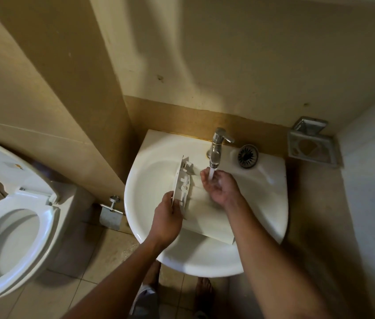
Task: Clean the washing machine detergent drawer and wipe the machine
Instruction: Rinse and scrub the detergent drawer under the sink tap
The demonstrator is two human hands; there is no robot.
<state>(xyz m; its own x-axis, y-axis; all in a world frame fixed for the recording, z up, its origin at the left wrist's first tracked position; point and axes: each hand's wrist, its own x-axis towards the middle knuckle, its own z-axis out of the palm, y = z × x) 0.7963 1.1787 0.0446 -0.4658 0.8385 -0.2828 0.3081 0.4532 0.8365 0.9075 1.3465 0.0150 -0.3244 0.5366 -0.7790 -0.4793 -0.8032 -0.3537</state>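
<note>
Your left hand (167, 215) grips the near corner of the drawer (207, 217), fingers curled round the edge of its front panel. Your right hand (221, 187) holds nothing: it is cupped palm-up, fingers relaxed, over the drawer and under the water stream (211, 173). The two hands are apart.

The white drawer lies inside the sink (271, 203), front panel on edge towards the sink's left side, body reaching the front right rim. The tap (217, 146) stands at the back of the sink and is running. A round drain strainer (248, 156) lies on the sink's back ledge, just right of the tap. A metal holder (313, 143) is mounted right of the sink. A paper holder (110, 215) sits just left of the sink, and a toilet (9, 238), lid raised, farther left.
</note>
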